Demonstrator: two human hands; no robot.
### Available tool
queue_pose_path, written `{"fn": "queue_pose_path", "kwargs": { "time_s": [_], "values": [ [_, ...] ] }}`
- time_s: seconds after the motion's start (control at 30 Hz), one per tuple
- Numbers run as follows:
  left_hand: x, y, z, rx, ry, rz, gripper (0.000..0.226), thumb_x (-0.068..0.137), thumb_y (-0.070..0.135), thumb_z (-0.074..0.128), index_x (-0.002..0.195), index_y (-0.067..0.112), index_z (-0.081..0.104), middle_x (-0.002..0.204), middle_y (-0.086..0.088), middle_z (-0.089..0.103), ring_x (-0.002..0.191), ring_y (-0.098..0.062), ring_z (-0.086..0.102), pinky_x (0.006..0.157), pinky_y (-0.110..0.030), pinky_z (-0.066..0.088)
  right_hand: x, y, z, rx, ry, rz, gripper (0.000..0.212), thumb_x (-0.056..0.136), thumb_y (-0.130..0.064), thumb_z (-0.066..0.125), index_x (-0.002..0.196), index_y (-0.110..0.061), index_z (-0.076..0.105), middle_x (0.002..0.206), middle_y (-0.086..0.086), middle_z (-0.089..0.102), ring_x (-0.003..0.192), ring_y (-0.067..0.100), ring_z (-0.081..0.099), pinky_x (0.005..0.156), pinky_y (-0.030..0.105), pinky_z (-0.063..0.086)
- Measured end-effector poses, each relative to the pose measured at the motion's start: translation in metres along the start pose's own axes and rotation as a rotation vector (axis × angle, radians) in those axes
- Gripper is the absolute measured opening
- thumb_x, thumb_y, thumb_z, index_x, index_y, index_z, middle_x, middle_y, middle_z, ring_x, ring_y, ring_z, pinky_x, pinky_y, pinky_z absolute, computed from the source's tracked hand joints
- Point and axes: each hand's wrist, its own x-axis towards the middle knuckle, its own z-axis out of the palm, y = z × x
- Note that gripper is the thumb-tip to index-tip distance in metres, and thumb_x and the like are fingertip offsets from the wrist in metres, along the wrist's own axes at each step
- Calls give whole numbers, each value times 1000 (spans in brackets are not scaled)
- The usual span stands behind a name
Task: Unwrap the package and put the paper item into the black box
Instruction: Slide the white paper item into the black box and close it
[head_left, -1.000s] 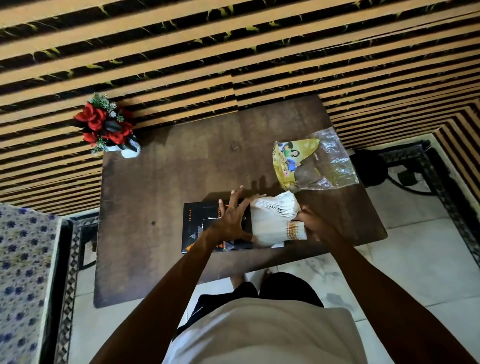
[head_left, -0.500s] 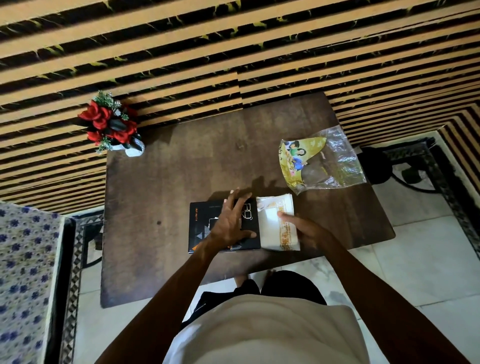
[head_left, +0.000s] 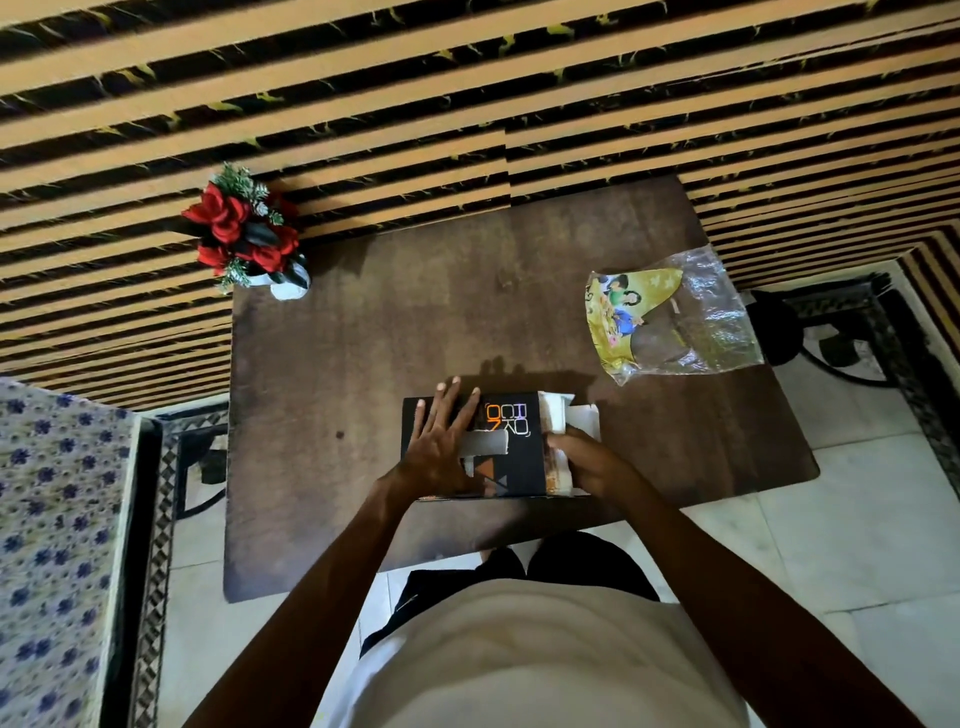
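1. One paper stack (head_left: 558, 452) sits at the right end of the black box (head_left: 511, 462), part-way into its open side; a white edge and a banded orange strip show, and the rest is hidden by the box and the right hand.
2. Judging by its look, the stack is light, soft and many-leaved, so it would likely splay or buckle if pushed from one corner. A hold across its outer end, with the push spread along the whole edge, seems safest.
3. Right hand (head_left: 589, 465) is curled against the stack's outer end, fingers closed on it. Left hand (head_left: 441, 447) lies flat and spread on the box top, gripping nothing, bracing the box.
4. The box looks like stiff card, light enough to slide if not held down. A white flap (head_left: 584, 415) stands open at its right end, just behind the stack.
5. An empty clear wrapper (head_left: 675, 317) with a yellow printed panel lies well apart, toward the far right of the surface (head_left: 415, 338).
6. The surface is dark, worn wood, flat and mostly bare; the box sits near its front edge.
7. A pot of red flowers (head_left: 244, 234) stands at the far left corner, by a striped wall (head_left: 467, 78). Pale floor tiles (head_left: 857, 519) lie to the right, a blue-flowered cloth (head_left: 52, 545) to the left.
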Motion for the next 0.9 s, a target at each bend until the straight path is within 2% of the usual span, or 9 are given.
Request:
{"fn": "queue_pose_path", "kwargs": {
  "time_s": [0.13, 0.27, 0.43, 0.5, 0.63, 0.67, 0.73, 0.8, 0.9],
  "values": [
    [-14, -29, -12, 95, -14, -3, 148, 35, 89, 54, 153, 19, 0, 162, -13, -9, 147, -35, -15, 117, -61, 0, -11, -5, -19, -203, 86, 48, 34, 89, -20, 63, 122, -20, 55, 114, 12, 67, 106, 34, 63, 87, 45, 53],
    [-18, -36, -12, 31, -38, -3, 148, 37, 81, 68, 153, 22, -3, 163, -7, -9, 150, -33, -11, 119, -56, 3, 0, 0, -5, -183, 98, -11, 21, 92, -7, 56, 112, -13, 61, 110, 17, 67, 95, 36, 63, 77, 42, 55],
    [-16, -36, -16, 91, -53, -26, 147, 42, 76, 75, 153, 21, -6, 163, -9, -11, 150, -35, -10, 118, -58, 2, 20, 10, 30, -122, 24, -30, 22, 92, -14, 58, 111, -11, 68, 119, 22, 67, 108, 42, 64, 96, 54, 51],
    [-15, -37, -16, 133, -56, -27, 146, 44, 79, 72, 153, 20, -6, 163, -12, -11, 149, -37, -10, 118, -60, 0, 11, 0, 25, -84, 66, -13, 19, 94, -12, 54, 105, -13, 69, 112, 20, 69, 101, 40, 66, 85, 47, 56],
    [-3, -12, -16, 52, 3, 31, 142, 45, 83, 67, 153, 22, -2, 163, -9, -6, 150, -32, -10, 117, -61, -5, -12, -11, -21, 30, 147, -6, 12, 84, 0, 54, 81, -6, 64, 78, 18, 63, 63, 27, 68, 52, 30, 59],
    [2, 3, -14, 47, 5, 72, 140, 46, 82, 67, 153, 23, -1, 164, -6, -5, 150, -30, -10, 118, -61, -4, -14, -9, -32, -22, 244, -31, 13, 86, 2, 53, 85, -7, 62, 82, 17, 62, 62, 23, 68, 55, 29, 58],
    [11, 34, -11, 46, -9, 145, 134, 51, 80, 67, 153, 24, -1, 164, -3, -5, 151, -27, -9, 118, -63, 0, -12, 0, -45, -337, 476, -42, 15, 94, -4, 48, 103, -7, 61, 103, 19, 62, 87, 26, 65, 80, 34, 54],
    [22, 64, -4, 68, -59, 197, 130, 56, 79, 66, 153, 24, -2, 164, -2, -3, 151, -27, -7, 114, -70, 0, -10, 10, -50, -547, 507, 39, 26, 98, -19, 47, 117, -6, 58, 125, 19, 60, 113, 32, 58, 102, 39, 46],
    [33, 87, 6, 207, -113, 188, 131, 54, 80, 65, 153, 24, -1, 163, -5, 10, 151, -31, 5, 106, -79, -2, -19, 11, -50, -219, 395, 72, 33, 95, -23, 56, 123, -6, 54, 122, 16, 58, 113, 34, 57, 100, 46, 48]
  ]
}}
